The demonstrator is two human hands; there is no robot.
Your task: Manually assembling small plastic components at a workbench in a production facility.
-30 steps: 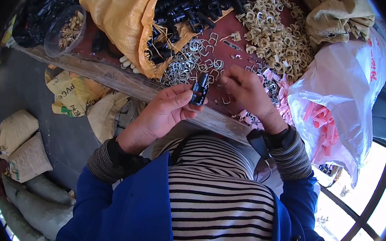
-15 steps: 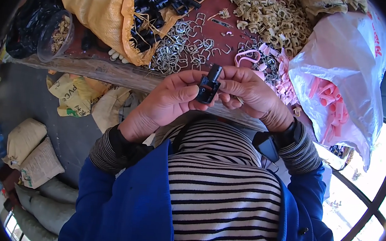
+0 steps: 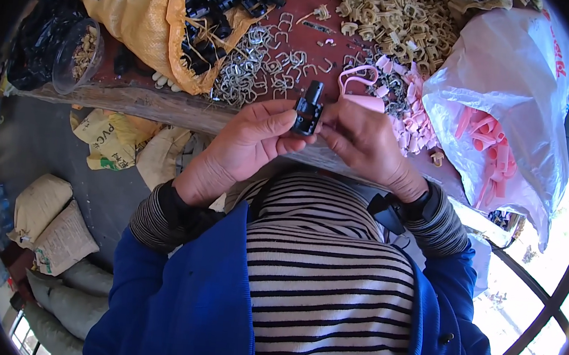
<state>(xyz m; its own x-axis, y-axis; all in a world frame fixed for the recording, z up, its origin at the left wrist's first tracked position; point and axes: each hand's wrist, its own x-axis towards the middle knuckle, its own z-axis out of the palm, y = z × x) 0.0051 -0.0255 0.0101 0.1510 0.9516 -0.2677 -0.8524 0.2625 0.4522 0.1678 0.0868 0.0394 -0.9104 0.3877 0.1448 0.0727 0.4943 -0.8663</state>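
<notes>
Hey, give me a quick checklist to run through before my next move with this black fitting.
1. Black fitting gripped by the left hand: ok, between thumb and fingers.
2. Right hand close to the fitting: ok, at its right side.
3. Right hand's fingertips free of any small part: cannot tell, the view hides it.
4. Metal clips in one tidy pile: not ok, several lie scattered.
5. Orange sack open: ok, black parts show inside.

orange sack (image 3: 135, 29): dark characters | white bag (image 3: 509, 82): red | yellow sack (image 3: 107, 140): lettering
</notes>
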